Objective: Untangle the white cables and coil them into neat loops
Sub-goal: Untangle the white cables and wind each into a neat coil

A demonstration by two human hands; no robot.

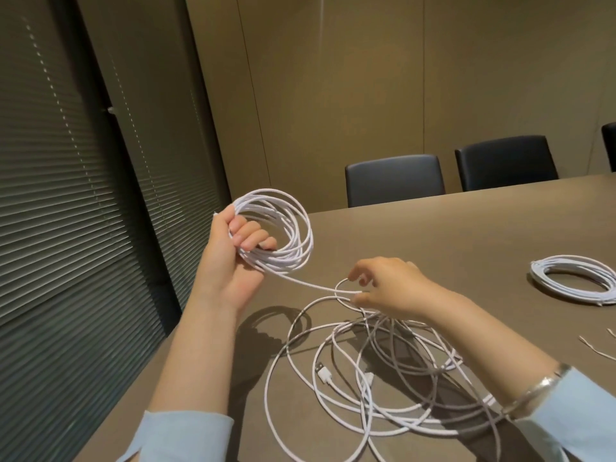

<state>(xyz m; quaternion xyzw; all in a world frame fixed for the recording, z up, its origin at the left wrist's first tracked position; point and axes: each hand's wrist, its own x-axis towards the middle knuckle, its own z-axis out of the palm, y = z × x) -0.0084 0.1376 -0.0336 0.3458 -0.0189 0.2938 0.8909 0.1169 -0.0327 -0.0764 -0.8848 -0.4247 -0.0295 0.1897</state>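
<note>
Table point(433, 235): chairs point(395, 178), finished coil point(573, 276).

— How many coils of white cable?
— Two: one coil point(276, 231) raised off the bench point(466, 235), one finished coil point(575, 278) lying flat at the right.
— Loose cable?
— One tangled heap point(376, 371); how many cables are in it I cannot tell. Two plugs point(322, 373) show in it.
— Hands?
— Two, a left hand point(230, 258) and a right hand point(386, 288), with one bracelet point(540, 386).
— Chairs?
— Two full chair backs point(395, 180), plus the edge of a third point(609, 146). One bench.
</note>
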